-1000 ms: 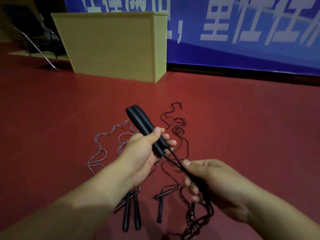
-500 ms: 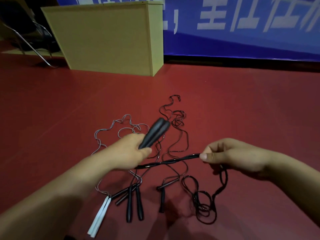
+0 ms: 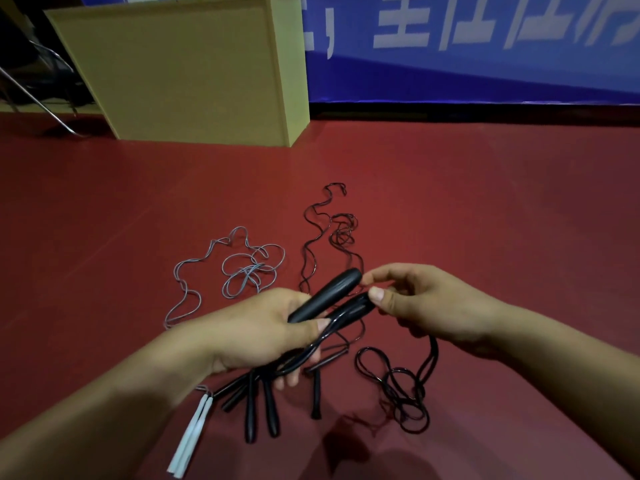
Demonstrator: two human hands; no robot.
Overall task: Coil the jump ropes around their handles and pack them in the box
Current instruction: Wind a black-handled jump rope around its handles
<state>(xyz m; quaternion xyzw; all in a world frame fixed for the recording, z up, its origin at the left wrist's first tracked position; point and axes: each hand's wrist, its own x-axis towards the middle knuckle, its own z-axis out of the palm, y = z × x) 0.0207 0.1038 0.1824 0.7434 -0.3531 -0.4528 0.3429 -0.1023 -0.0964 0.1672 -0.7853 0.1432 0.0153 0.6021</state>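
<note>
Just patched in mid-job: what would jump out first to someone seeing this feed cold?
Centre frame, the left hand grips a pair of black handles while the right hand pinches their black cord against them; the slack cord hangs to the red floor. Beneath lie more uncoiled ropes, a grey rope with white handles at left. The tan box stands behind, upper left.
</note>
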